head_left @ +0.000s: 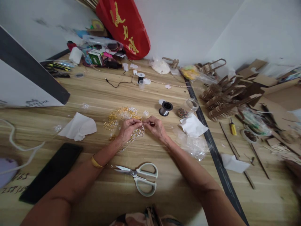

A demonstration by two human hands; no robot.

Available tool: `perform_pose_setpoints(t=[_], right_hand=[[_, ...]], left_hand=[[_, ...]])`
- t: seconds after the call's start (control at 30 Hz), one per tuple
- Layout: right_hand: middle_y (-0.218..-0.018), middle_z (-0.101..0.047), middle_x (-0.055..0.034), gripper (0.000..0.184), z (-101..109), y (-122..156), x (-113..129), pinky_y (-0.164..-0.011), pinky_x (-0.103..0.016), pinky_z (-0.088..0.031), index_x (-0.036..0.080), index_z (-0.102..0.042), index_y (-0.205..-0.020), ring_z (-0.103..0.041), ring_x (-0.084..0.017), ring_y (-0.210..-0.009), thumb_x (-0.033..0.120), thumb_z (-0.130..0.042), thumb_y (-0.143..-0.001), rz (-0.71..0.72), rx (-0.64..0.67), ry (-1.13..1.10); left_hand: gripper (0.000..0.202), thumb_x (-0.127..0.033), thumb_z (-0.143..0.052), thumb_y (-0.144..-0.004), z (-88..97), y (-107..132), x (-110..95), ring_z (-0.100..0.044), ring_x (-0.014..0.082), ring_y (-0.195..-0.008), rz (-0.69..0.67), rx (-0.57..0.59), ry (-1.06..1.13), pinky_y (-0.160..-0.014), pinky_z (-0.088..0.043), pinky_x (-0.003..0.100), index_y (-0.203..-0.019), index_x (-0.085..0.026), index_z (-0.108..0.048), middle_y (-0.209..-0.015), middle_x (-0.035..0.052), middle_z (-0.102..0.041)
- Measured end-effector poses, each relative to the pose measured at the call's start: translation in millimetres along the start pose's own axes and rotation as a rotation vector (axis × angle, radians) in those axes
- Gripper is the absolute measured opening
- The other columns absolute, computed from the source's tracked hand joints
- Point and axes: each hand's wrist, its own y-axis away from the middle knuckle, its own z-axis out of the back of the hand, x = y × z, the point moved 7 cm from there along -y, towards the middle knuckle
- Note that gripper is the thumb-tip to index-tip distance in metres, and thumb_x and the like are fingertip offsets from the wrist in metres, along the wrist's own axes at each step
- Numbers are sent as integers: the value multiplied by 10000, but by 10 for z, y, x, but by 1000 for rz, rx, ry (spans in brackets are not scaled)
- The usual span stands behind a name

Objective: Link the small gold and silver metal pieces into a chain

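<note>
My left hand (129, 128) and my right hand (154, 126) meet fingertip to fingertip over a spread of small beads. Each is closed in a pinch; what lies between the fingers is too small to make out. Gold beads (110, 123) lie to the left of the hands, and clear and silvery beads (138, 134) lie under them, some apparently strung. A little pile of clear beads (146, 113) sits just beyond the fingers. Scissors (134, 173) with white handles lie slightly parted on the table, nearer to me.
A wire spool (166, 108) stands beyond my right hand, near a jar of beads (183, 113). White paper (193, 125) and a plastic bag (196, 147) lie right. A white cloth (78, 126) and black phone-like slab (51, 172) lie left. Small wooden baskets (218, 97) are stacked far right.
</note>
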Motion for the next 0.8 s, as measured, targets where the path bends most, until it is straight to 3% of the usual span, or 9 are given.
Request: perform_pose_setpoints(t=[0.13,0.4,0.57,0.8], right_hand=[[-689,-546,12,185,33,-12,-74,-571,-232,-373,149,-653,-758,-455,-89,-591,331,-635,-785,-110,-13,-123],[-621,-511,31,249,32,-5,-76,-549,-229,-336,140,-649,-770,-439,-86,-570,389,-645,-770,-155,5,-159],[-589,-510,37,298,-9,-6,-129,-522,-223,-320,136,-627,-770,-421,-75,-527,434,-647,-768,-214,129,-247],[-610,-553,26,364,36,-19,-198,-512,-212,-364,142,-615,-758,-461,-73,-522,500,-675,-736,-278,262,-289]], left_hand=[[226,-246,-836,-521,12,9,-16,-612,118,-600,25,-38,64,-676,-488,271,-671,-145,-701,-626,2,-687],[250,-267,-836,-536,59,0,-19,-612,114,-629,3,-55,65,-700,-478,264,-684,-140,-681,-651,1,-690],[284,-297,-835,-561,54,3,-48,-668,158,-757,-17,-65,105,-773,-488,295,-707,-144,-646,-769,43,-735],[288,-271,-825,-565,72,-7,-65,-631,116,-644,19,-63,208,-690,-479,262,-713,-139,-615,-657,6,-683]])
